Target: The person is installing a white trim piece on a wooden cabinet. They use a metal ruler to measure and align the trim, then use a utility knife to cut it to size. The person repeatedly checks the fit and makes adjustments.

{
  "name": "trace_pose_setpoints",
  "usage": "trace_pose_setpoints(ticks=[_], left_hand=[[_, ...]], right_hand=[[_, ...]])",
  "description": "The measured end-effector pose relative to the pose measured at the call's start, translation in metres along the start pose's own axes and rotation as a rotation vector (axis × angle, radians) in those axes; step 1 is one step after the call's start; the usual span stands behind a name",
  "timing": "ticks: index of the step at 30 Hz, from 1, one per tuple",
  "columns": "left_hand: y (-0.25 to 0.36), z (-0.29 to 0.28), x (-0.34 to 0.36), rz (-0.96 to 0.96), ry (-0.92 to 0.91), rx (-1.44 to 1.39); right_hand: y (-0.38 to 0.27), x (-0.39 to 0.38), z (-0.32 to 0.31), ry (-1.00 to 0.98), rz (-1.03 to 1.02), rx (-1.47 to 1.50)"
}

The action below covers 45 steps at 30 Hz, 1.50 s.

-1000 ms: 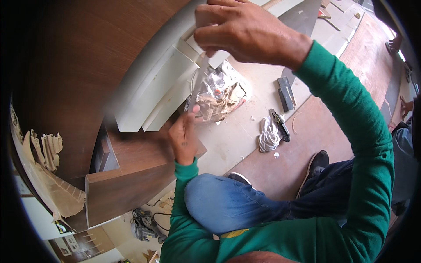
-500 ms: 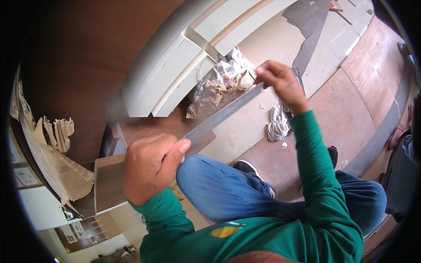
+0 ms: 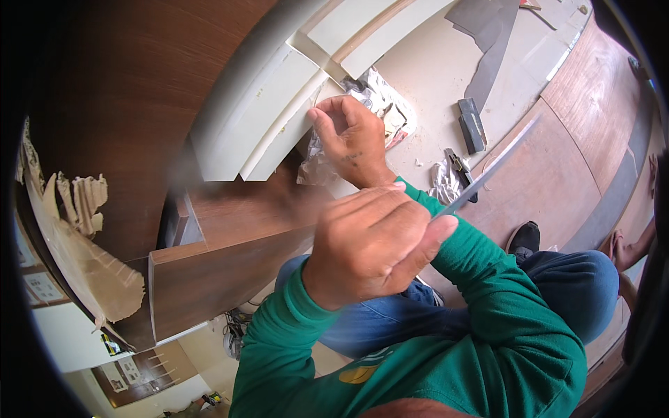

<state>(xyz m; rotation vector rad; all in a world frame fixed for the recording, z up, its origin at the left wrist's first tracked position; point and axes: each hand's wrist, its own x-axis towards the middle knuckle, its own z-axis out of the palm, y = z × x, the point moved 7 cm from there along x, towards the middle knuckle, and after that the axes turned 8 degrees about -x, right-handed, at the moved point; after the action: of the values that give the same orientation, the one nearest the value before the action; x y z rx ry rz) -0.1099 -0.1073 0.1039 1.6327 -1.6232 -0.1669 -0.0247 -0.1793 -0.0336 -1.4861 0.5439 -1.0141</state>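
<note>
My left hand is closed round a long flat metal strip that looks like a steel ruler. The strip slants up to the right from the fist, over my right forearm. Beyond it, my right hand is bent to the left, with thumb and fingertips pinched together by the edge of a white panel. Whatever may be between those fingertips is too small to make out. Crumpled silver-and-brown wrapping lies behind the right hand, partly hidden by it.
A brown wooden board stands at the left, beside torn cardboard. On the floor are a dark block-like tool, a black hand tool on crumpled white plastic, and a torn grey sheet. Another person's leg shows at right.
My right hand has let go of the strip's far end and moved left to the white panel. My left hand has moved right with the strip, uncovering the tools on the floor.
</note>
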Motion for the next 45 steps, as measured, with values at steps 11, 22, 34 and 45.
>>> trace_pose_setpoints(ticks=[11,22,34,45], left_hand=[[-0.004,0.004,0.0,0.036,-0.033,-0.157],[0.0,0.007,0.005,0.021,-0.029,-0.133],[-0.002,-0.006,0.006,0.06,-0.017,-0.082],[0.01,0.008,0.005,0.102,0.014,-0.169]], right_hand=[[0.008,0.01,-0.007,-0.015,-0.288,-0.144],[0.007,0.014,-0.009,-0.032,-0.429,-0.219],[-0.003,-0.064,0.006,-0.243,-0.376,-0.013],[0.102,0.049,-0.088,0.164,-0.173,-0.427]])
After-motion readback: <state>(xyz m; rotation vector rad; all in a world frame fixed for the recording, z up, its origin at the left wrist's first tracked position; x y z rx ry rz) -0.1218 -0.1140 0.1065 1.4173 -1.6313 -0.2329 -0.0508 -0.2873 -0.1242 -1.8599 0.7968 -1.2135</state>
